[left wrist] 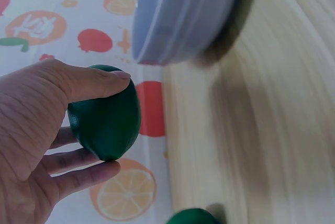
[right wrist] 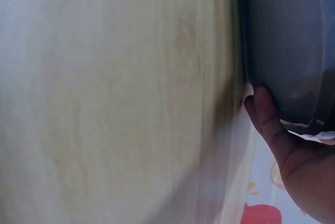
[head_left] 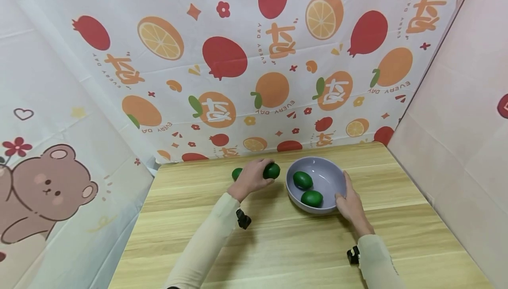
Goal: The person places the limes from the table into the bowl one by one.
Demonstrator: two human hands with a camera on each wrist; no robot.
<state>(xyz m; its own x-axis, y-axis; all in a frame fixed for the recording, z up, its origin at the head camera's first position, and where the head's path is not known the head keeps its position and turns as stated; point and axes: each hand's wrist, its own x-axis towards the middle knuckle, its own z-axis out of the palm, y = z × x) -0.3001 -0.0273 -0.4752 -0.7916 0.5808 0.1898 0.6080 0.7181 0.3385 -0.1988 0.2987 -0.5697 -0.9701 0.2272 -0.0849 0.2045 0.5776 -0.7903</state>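
Note:
My left hand [head_left: 252, 177] grips a dark green lime [head_left: 271, 170] just left of the bowl, thumb on one side and fingers on the other in the left wrist view. A greyish-purple bowl [head_left: 328, 178] sits on the table, with one lime [head_left: 303, 180] and a second lime [head_left: 311, 198] inside it. At the bowl's right side, my right hand [head_left: 351, 205] holds the rim, thumb on the near side; the right wrist view shows fingers against the outer wall [right wrist: 293, 46]. Another lime [head_left: 237, 174] lies on the table, partly hidden behind my left hand.
The light wood-grain table [head_left: 285, 253] meets a fruit-printed cloth wall [head_left: 178, 103] at its back edge. Hanging cloth also encloses the left side, with a printed bear [head_left: 47, 187], and the right side [head_left: 456, 125].

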